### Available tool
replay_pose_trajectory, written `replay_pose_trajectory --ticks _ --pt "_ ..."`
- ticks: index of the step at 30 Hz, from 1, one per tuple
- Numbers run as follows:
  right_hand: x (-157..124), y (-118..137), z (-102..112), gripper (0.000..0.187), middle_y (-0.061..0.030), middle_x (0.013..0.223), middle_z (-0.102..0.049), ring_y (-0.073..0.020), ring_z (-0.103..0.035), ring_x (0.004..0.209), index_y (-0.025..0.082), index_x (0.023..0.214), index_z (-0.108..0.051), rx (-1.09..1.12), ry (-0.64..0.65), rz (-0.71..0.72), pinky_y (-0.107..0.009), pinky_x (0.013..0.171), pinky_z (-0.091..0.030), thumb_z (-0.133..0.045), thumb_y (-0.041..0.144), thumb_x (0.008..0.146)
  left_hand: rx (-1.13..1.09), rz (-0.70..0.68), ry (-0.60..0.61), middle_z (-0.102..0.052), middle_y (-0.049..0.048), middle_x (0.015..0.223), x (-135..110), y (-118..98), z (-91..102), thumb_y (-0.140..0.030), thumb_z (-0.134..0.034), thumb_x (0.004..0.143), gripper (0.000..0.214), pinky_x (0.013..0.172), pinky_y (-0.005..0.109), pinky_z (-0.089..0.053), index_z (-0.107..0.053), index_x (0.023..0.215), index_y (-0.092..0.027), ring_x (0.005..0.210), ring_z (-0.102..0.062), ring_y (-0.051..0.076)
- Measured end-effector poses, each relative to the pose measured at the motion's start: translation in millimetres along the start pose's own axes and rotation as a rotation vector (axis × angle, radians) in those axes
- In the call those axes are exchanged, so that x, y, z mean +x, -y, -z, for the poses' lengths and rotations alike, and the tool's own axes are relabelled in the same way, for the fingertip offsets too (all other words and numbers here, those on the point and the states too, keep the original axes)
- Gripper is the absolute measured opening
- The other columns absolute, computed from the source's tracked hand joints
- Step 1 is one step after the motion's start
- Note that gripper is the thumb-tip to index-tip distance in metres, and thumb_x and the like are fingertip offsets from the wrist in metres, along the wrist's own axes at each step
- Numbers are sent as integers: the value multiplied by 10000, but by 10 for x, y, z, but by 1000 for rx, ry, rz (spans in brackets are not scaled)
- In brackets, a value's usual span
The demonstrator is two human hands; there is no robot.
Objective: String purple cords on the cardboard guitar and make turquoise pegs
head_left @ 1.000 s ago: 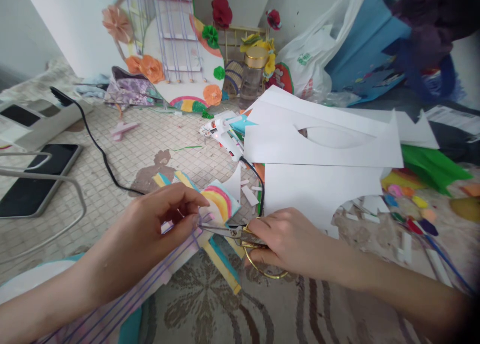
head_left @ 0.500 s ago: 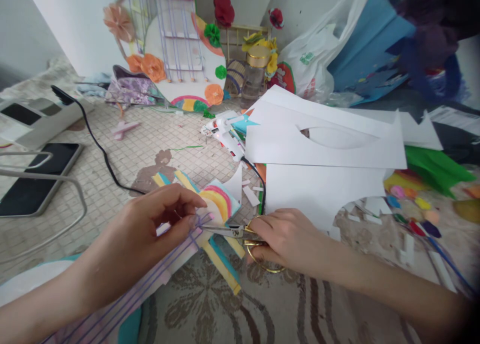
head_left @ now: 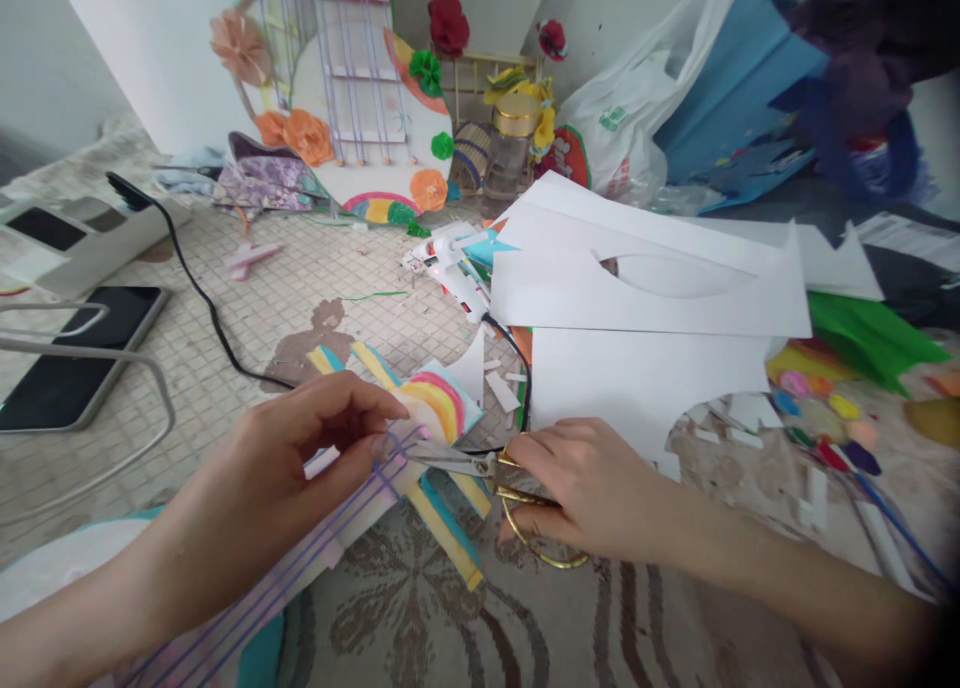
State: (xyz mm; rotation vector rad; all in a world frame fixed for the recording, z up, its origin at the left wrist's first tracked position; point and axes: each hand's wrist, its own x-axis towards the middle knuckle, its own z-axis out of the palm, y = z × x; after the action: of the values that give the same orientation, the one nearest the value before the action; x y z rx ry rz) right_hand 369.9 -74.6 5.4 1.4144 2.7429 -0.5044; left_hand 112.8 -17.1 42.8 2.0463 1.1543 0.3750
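Note:
My left hand point(head_left: 292, 468) pinches the purple strings at the end of a white cardboard guitar neck point(head_left: 330, 533) that runs down to the lower left. My right hand point(head_left: 592, 483) grips gold-handled scissors point(head_left: 495, 478), whose blades point left at the strings by my left fingertips. The neck's head point(head_left: 431, 403) is painted with a rainbow and edged with yellow and teal strips. Both hands are over a patterned cloth at the front.
White cut paper sheets point(head_left: 645, 298) lie at the right over a glue gun point(head_left: 454, 268) with a black cable. A finished paper guitar point(head_left: 367, 118) with flowers stands at the back. A phone point(head_left: 71, 358) lies at left. Coloured scraps and a plastic bag point(head_left: 622, 128) crowd the right.
The scissors' handles have spread a little and my right hand has shifted slightly right. My left hand keeps its pinch on the strings in the same place.

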Motion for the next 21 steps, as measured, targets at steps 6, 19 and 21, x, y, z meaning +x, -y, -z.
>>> replay_pose_trajectory --ticks 6,19,21 --pt "29 10 -8 391 -20 693 -650 -156 -584 596 156 836 -545 -30 -3 28 -290 539 -287 -514 544 875 -22 -4 -28 -675 -36 850 31 -25 -12 -245 -494 873 138 612 186 -515 -583 978 -236 715 -646 100" --pt "85 2 -59 368 -13 664 -656 -166 -596 561 156 797 -550 -94 -76 74 -298 509 -283 -584 520 842 -41 -38 -67 -664 -59 819 -6 40 -32 -201 -517 853 157 605 149 -500 -601 966 -269 701 -635 77" --pt "87 -3 -81 366 -11 651 -651 -162 -588 550 157 789 -550 -106 -98 81 -295 506 -283 -578 517 846 -49 -36 -67 -665 -57 822 -16 33 -22 -203 -517 852 154 609 152 -503 -603 961 -267 711 -636 80"
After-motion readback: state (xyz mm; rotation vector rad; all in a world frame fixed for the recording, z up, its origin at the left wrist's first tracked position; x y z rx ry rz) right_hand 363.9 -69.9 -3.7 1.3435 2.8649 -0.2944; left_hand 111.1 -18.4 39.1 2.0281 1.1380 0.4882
